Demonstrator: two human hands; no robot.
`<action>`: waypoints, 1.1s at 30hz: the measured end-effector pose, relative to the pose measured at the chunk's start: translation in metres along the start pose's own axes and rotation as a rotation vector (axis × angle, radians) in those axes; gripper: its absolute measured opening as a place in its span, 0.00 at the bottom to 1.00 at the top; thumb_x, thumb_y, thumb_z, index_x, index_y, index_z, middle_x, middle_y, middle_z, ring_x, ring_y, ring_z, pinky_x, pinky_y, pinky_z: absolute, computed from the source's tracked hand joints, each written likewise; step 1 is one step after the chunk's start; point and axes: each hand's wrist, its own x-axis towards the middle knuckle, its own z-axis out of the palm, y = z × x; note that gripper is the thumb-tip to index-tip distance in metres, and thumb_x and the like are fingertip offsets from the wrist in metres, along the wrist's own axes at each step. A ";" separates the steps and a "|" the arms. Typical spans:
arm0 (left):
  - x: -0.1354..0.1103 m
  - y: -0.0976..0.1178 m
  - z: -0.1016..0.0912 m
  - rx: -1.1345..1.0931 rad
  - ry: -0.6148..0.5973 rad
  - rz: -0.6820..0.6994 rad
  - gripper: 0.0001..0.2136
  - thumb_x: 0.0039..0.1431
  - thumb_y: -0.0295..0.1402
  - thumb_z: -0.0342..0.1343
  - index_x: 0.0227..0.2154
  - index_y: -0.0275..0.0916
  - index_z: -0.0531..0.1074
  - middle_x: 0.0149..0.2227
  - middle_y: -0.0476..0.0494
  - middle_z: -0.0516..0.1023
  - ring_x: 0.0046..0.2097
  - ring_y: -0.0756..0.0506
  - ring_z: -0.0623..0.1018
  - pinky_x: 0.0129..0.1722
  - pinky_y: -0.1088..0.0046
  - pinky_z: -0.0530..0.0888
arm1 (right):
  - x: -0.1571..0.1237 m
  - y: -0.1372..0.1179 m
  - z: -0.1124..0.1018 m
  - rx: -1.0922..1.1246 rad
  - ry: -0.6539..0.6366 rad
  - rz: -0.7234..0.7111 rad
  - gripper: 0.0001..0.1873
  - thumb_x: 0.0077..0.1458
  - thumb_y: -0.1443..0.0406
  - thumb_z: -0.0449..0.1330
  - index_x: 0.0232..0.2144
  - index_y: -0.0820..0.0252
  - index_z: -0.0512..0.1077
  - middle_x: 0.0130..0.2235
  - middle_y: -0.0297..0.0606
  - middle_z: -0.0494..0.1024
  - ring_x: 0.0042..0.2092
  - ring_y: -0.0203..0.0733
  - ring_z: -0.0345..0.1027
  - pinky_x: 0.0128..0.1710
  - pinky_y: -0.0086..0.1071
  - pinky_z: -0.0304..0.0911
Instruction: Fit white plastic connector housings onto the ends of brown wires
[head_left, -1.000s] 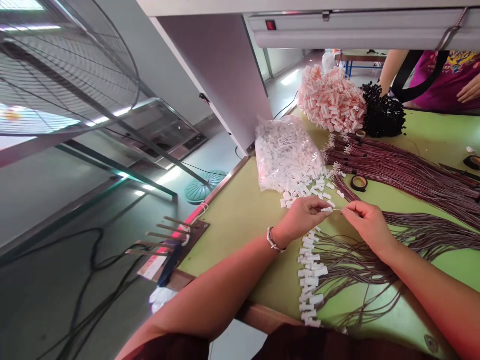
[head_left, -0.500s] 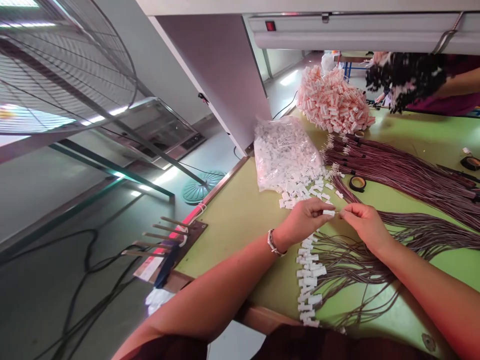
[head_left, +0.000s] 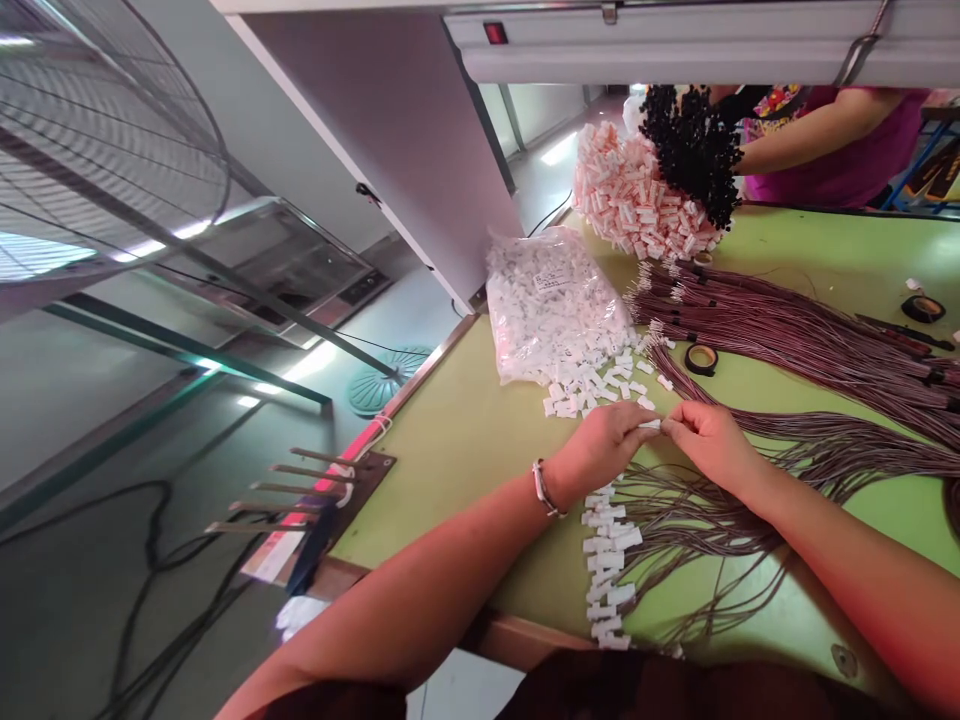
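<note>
A small white connector housing (head_left: 649, 425) is pinched in my left hand (head_left: 606, 445), fingers closed. My right hand (head_left: 703, 440) is closed in a pinch on a thin wire right at the housing's end; the wire itself is mostly hidden by the fingers. Below my hands, a column of white connectors (head_left: 606, 560) lies on the green table with brown wires (head_left: 697, 520) running off to the right. Just beyond my left hand, loose white connectors (head_left: 581, 390) spill from a clear plastic bag (head_left: 555, 300).
Bundled brown wires (head_left: 795, 340) stretch across the table (head_left: 442, 430) beside black tape rolls (head_left: 701, 359). Pinkish-white connectors (head_left: 637, 195) are heaped at the back. Across the table, a co-worker's arm (head_left: 810, 135) is by a black bunch (head_left: 694, 150). A pronged rack (head_left: 300, 495) sits at the left edge.
My right hand has come closer to my left, closing the gap between wire and connector. The co-worker's black bunch has moved left over the pinkish heap. The view has shifted slightly.
</note>
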 end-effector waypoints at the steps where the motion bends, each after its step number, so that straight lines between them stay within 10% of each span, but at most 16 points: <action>1: 0.000 0.001 -0.001 -0.047 -0.007 -0.047 0.11 0.60 0.33 0.48 0.37 0.37 0.75 0.31 0.44 0.76 0.34 0.48 0.74 0.37 0.73 0.71 | -0.001 0.001 -0.002 -0.099 0.026 -0.083 0.12 0.52 0.59 0.55 0.22 0.59 0.68 0.19 0.30 0.65 0.22 0.33 0.55 0.23 0.28 0.50; 6: -0.001 0.000 -0.007 -0.264 -0.094 -0.247 0.11 0.58 0.34 0.49 0.34 0.35 0.75 0.22 0.50 0.71 0.25 0.53 0.68 0.26 0.79 0.68 | -0.008 0.001 -0.007 -0.621 0.134 -0.513 0.12 0.59 0.65 0.49 0.30 0.60 0.72 0.28 0.39 0.72 0.31 0.38 0.63 0.33 0.30 0.56; 16: 0.000 0.002 -0.016 -0.450 -0.221 -0.303 0.15 0.59 0.39 0.47 0.32 0.33 0.74 0.21 0.50 0.68 0.21 0.55 0.63 0.20 0.80 0.63 | -0.011 -0.001 -0.013 -0.903 0.192 -0.765 0.14 0.59 0.71 0.47 0.33 0.59 0.73 0.28 0.37 0.71 0.31 0.36 0.60 0.29 0.31 0.51; 33: 0.000 -0.009 -0.006 -0.084 -0.128 0.017 0.11 0.60 0.34 0.48 0.37 0.35 0.75 0.31 0.44 0.77 0.32 0.50 0.73 0.36 0.74 0.70 | -0.004 0.010 -0.001 -0.364 -0.003 -0.460 0.09 0.59 0.66 0.49 0.31 0.60 0.68 0.27 0.36 0.72 0.28 0.35 0.63 0.29 0.28 0.53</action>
